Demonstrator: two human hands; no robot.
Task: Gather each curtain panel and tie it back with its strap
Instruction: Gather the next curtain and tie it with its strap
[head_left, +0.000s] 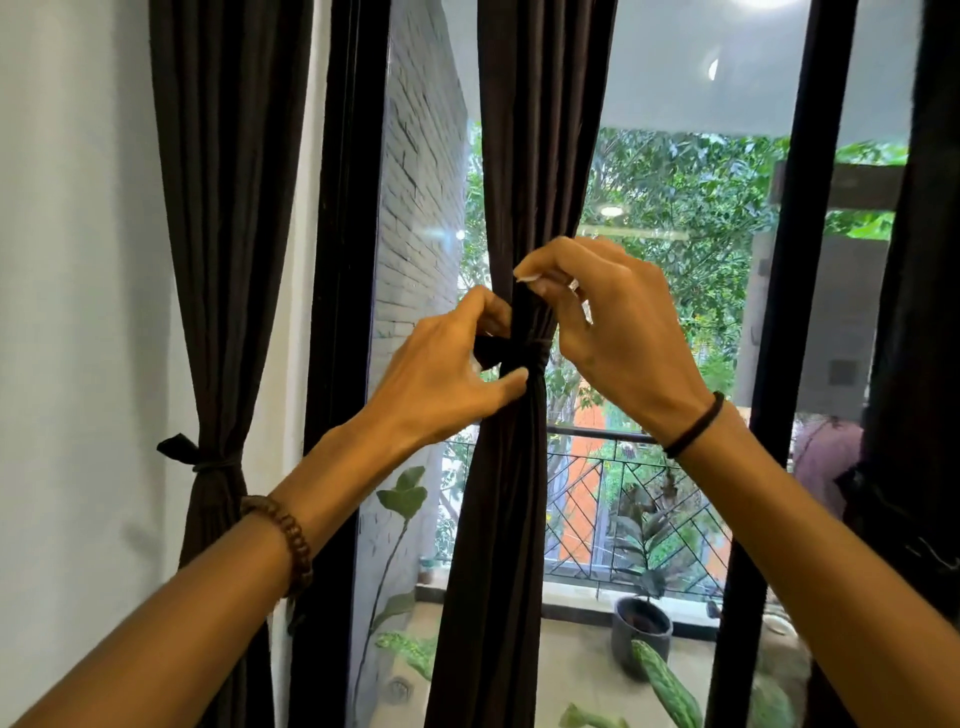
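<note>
A dark middle curtain panel (524, 130) hangs before the window, gathered into a narrow waist by a dark strap (535, 349). My left hand (441, 374) pinches the strap's left end beside the waist, thumb pressing on the gathered cloth. Just above the waist, my right hand (608, 317) pinches the strap's other end against the curtain. At the far left a second dark panel (223, 156) is tied back by its own strap (205, 457), knotted on its left side. A third dark panel (919, 312) hangs at the right edge.
Black window frame posts (343, 260) stand left and right of the middle panel. Through the glass I see a balcony railing (623, 467), a potted plant (641, 629) and trees. A white wall (78, 312) is at the left.
</note>
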